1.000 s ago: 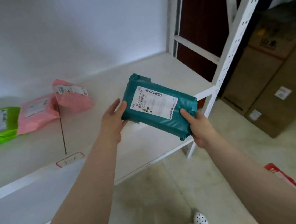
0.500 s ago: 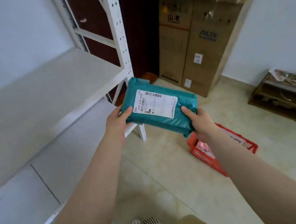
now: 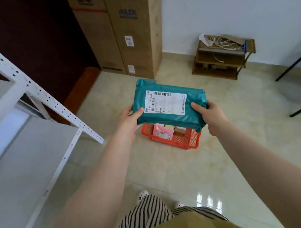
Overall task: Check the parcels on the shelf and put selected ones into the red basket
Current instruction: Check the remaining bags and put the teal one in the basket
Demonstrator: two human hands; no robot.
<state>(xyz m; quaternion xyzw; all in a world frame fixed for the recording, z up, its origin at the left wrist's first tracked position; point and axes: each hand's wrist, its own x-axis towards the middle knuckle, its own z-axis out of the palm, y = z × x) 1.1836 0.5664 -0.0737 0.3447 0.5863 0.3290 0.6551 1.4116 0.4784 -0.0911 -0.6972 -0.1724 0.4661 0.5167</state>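
A teal parcel (image 3: 172, 118) with a white shipping label hangs in the air, label up, above the red basket (image 3: 176, 140). My left hand (image 3: 128, 121) grips its left end, thumb on top. My right hand (image 3: 212, 115) grips its right end the same way. The basket stands on the tiled floor, and the parcel hides its far part. Inside it lie a pink parcel (image 3: 161, 130) and other small packages. The white shelf (image 3: 28, 145) stands at the left, with no parcels showing on the part in view.
Tall cardboard boxes (image 3: 118, 30) stand against the far wall beside a dark wooden door. A low wooden rack (image 3: 221, 58) with cables sits at the back right. Black chair legs (image 3: 298, 79) reach in from the right edge. My feet and striped trousers are at the bottom.
The view has swung right, away from the shelf with its pink and green parcels. Both hands have carried the teal parcel from over the shelf to above the red basket.
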